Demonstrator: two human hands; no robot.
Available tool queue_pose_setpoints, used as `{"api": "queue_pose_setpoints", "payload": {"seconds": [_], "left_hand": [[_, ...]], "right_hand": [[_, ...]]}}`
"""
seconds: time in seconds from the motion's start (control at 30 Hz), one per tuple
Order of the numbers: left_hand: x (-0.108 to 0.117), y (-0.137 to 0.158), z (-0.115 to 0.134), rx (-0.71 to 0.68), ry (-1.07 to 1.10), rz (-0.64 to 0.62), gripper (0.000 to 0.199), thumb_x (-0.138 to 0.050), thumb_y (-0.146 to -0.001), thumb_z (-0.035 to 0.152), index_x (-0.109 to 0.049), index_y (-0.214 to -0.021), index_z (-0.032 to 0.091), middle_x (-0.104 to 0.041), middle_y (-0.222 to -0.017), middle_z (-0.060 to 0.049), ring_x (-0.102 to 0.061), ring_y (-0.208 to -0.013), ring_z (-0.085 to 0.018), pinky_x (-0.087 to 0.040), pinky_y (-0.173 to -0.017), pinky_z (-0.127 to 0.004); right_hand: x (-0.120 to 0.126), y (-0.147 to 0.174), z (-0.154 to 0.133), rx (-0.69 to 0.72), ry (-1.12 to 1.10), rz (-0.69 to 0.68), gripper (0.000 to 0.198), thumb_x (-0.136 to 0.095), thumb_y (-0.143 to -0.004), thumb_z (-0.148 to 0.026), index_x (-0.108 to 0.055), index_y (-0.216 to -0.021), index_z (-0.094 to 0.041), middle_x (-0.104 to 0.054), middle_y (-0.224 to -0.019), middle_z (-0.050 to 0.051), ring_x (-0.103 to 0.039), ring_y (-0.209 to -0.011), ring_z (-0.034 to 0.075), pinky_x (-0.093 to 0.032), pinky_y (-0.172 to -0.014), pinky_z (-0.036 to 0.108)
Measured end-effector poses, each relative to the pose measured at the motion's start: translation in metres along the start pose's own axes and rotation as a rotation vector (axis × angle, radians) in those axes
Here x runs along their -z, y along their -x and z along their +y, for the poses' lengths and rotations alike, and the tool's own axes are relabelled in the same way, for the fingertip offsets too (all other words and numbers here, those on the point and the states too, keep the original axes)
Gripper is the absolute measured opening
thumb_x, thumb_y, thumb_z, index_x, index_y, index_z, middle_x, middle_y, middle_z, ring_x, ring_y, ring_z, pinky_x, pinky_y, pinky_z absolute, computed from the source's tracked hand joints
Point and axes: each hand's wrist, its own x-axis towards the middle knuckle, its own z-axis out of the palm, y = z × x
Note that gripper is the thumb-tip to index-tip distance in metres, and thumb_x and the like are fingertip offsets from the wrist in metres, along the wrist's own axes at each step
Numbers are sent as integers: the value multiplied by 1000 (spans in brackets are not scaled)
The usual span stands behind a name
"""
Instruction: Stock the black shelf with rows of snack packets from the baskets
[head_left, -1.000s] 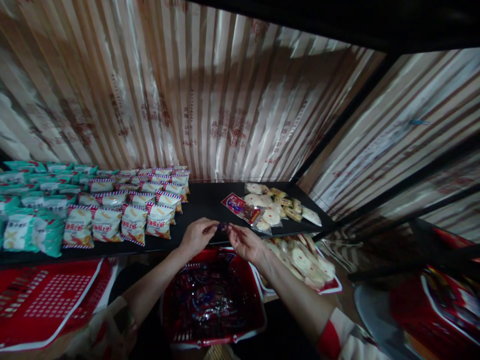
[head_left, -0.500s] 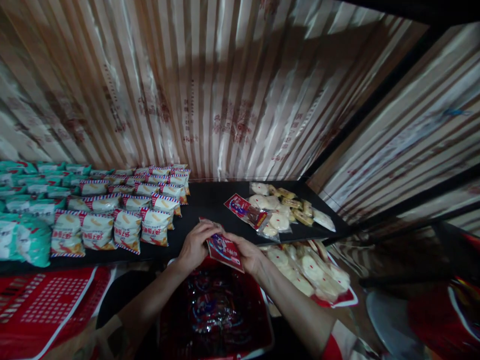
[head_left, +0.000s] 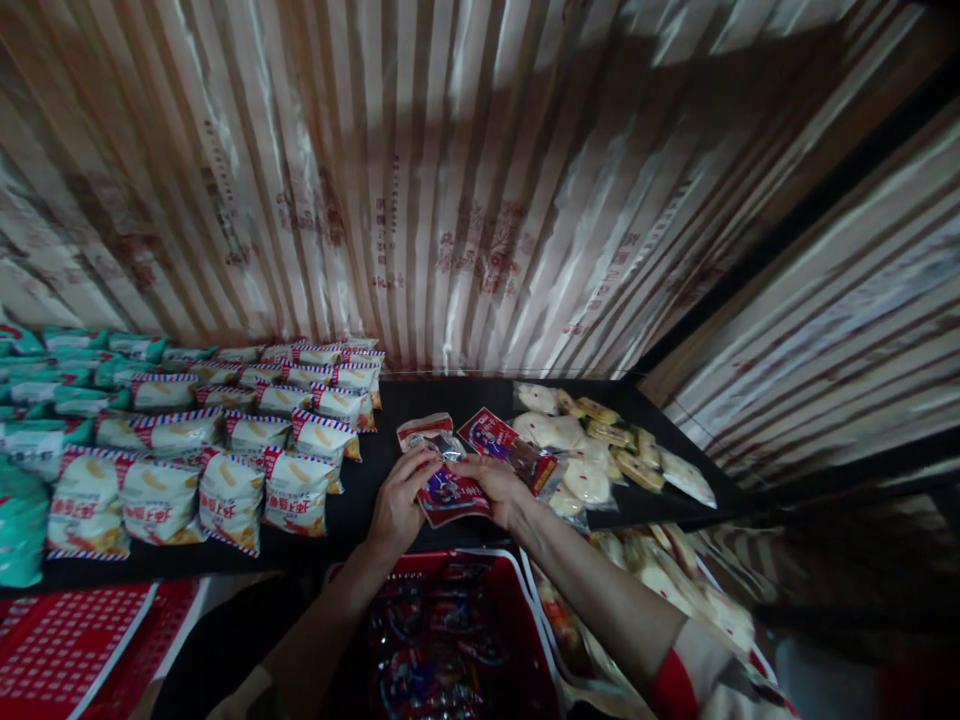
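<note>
A dark red snack packet [head_left: 454, 497] with a blue print is held between both hands over the black shelf [head_left: 367, 500]. My left hand [head_left: 401, 500] grips its left side with the fingers bent over the top. My right hand [head_left: 495, 488] has hold of its right side. Just behind the right hand lies a like red snack packet [head_left: 495, 440], flat on the shelf. Below my forearms stands a red basket [head_left: 536, 610] holding several dark, shiny packets [head_left: 427, 670].
Rows of white snack bags [head_left: 296, 490] and green bags [head_left: 22, 520] fill the shelf's left. Clear-wrapped round pastries [head_left: 589, 478] lie at the right. Another basket of pastries [head_left: 705, 590] stands lower right, and a red basket [head_left: 82, 640] lower left. A striped curtain [head_left: 450, 200] hangs behind.
Both hands have moved forward with the packet, from above the basket to over the shelf beside the lying packet. The packet's upper part now shows beyond my fingers. The view has shifted slightly.
</note>
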Motion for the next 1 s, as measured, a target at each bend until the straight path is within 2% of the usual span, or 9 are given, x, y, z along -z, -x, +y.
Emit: {"api": "queue_pose_setpoints", "payload": {"seconds": [0.17, 0.23, 0.4, 0.53, 0.6, 0.77, 0.87, 1.0], "left_hand": [[-13, -5, -18, 38, -63, 9, 39, -61, -79, 21, -58, -119, 21, -58, -122, -11, -48, -122, -24, -45, -100, -44], [-18, -8, -25, 54, -78, 13, 41, -59, -80, 17, -57, -120, 21, -57, -124, -10, -46, -124, -24, -45, -101, -43], [-33, -22, -40, 141, -138, 4, 52, -53, -74, 2, -54, -123, 20, -53, -130, -8, -38, -131, -23, -41, -105, -44], [-49, -35, -54, 204, -140, 80, 63, -41, -72, -7, -50, -128, 21, -50, -135, -7, -32, -135, -21, -38, -108, -44], [-59, -40, -61, 220, -100, 111, 61, -38, -75, -6, -49, -128, 22, -48, -137, -7, -32, -135, -20, -38, -107, -44], [-83, -51, -82, 256, -14, 180, 47, -39, -79, -2, -61, -114, 21, -49, -135, -8, -38, -131, -22, -41, -105, -45], [-90, -55, -92, 282, -25, 217, 50, -40, -77, -5, -62, -113, 22, -53, -132, -8, -40, -130, -22, -40, -105, -47], [-92, -60, -100, 311, -57, 194, 52, -39, -73, -7, -63, -111, 20, -54, -130, -9, -41, -130, -24, -39, -106, -48]], "right_hand": [[-1, -20, -9, -16, -50, 38, 4, -67, -75, -11, -63, -76, -10, -68, -56, 5, -64, -48, 15, -55, -57, 28], [-2, -29, -9, 28, -64, 57, 4, -66, -76, -12, -64, -78, -9, -68, -55, 5, -64, -48, 15, -55, -56, 28], [-2, -59, -16, 141, -63, 201, 9, -65, -76, -9, -60, -69, -11, -64, -49, 3, -61, -44, 15, -54, -51, 26], [2, -89, -33, 209, -69, 225, 10, -65, -76, -10, -59, -70, -13, -65, -52, 2, -63, -48, 15, -55, -52, 25], [4, -104, -40, 240, -60, 235, 10, -65, -76, -10, -58, -71, -14, -65, -52, 1, -63, -49, 14, -55, -52, 24], [6, -133, -50, 290, 15, 276, 13, -66, -74, -11, -56, -68, -17, -60, -47, -3, -58, -43, 12, -53, -50, 23], [6, -146, -54, 318, 92, 291, 14, -67, -73, -13, -55, -66, -17, -60, -49, -3, -58, -44, 12, -52, -51, 24], [7, -156, -59, 368, 262, 337, 10, -67, -72, -18, -58, -69, -17, -62, -54, -1, -61, -53, 15, -51, -57, 26]]}}
